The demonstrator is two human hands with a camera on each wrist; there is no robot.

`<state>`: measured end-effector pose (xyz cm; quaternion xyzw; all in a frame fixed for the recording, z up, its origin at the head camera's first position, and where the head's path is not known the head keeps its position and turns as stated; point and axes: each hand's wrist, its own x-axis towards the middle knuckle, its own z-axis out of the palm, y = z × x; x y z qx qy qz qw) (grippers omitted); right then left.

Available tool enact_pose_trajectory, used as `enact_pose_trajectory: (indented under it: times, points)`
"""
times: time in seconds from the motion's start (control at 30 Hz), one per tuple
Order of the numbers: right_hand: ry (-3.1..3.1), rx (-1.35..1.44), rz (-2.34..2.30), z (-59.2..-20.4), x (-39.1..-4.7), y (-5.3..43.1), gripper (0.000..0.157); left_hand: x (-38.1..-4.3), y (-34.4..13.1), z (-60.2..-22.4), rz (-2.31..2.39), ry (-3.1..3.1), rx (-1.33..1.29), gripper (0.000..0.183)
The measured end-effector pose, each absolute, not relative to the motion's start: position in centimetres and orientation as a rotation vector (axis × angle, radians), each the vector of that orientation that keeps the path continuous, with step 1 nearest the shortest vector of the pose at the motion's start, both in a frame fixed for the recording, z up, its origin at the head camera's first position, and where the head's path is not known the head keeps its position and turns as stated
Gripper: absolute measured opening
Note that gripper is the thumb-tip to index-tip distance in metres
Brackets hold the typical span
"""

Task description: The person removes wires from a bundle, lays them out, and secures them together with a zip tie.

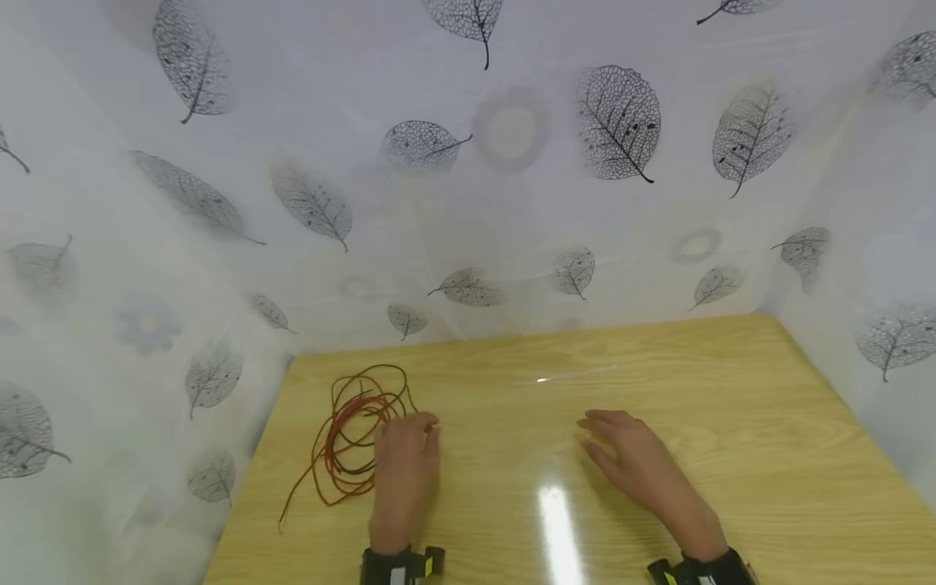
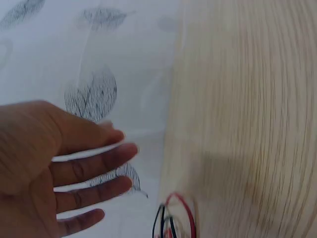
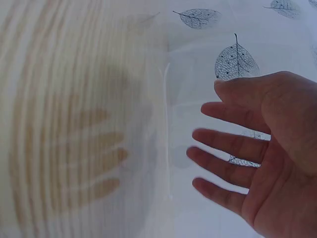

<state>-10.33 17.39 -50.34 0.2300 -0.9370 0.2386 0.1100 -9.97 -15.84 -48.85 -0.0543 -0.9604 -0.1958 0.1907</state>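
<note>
A loose coil of thin red and dark wires (image 1: 338, 418) lies at the left of the table, its ends trailing out. Just over its right side is my left hand (image 1: 405, 463), hiding part of the coil. In the left wrist view that hand (image 2: 29, 153) has extended, slightly bent fingers with nothing in them, and the wires (image 2: 190, 218) show at the bottom. Apart from it, over the right half of the table, my right hand (image 1: 643, 463) is held with fingers spread and holding nothing. Its palm and separated fingers show in the right wrist view.
A thin, clear stick-like strip (image 1: 578, 374) lies toward the back of the wood-grain table (image 1: 731, 390). White sheeting (image 1: 504, 219) printed with dark leaves encloses the table at the back and sides. Light glares off the tabletop near the front.
</note>
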Motion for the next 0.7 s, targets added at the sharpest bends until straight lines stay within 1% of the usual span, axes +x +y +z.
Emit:
enact_pose_trajectory:
  times: [0.1, 0.3, 0.37, 0.47, 0.63, 0.7]
  points:
    - [-2.773, 0.695, 0.717, -50.2, -10.1, 17.1, 0.028, -9.9, -16.9, -49.3, -0.517, -2.721, -0.044, 0.009]
    - [-2.782, 0.703, 0.750, -50.0, -9.8, 16.2, 0.022, -9.9, -17.7, -50.4, -0.480, -2.763, 0.028, 0.027]
    - [-2.789, 0.723, 0.739, -50.0, -9.7, 15.9, 0.021, -9.9, -17.7, -50.8, -0.485, -2.785, 0.036, 0.029]
    - [-2.769, 0.767, 0.695, -50.1, -9.6, 15.5, 0.021, -9.9, -17.7, -51.4, -0.483, -2.806, 0.045, 0.024]
    - [-2.706, 0.814, 0.644, -50.5, -9.5, 15.1, 0.021, -9.9, -17.6, -51.9, -0.460, -2.807, -0.015, 0.011]
    - [-2.705, 0.822, 0.643, -50.6, -9.4, 15.0, 0.021, -9.7, -17.5, -51.8, -0.454, -2.814, -0.058, 0.011]
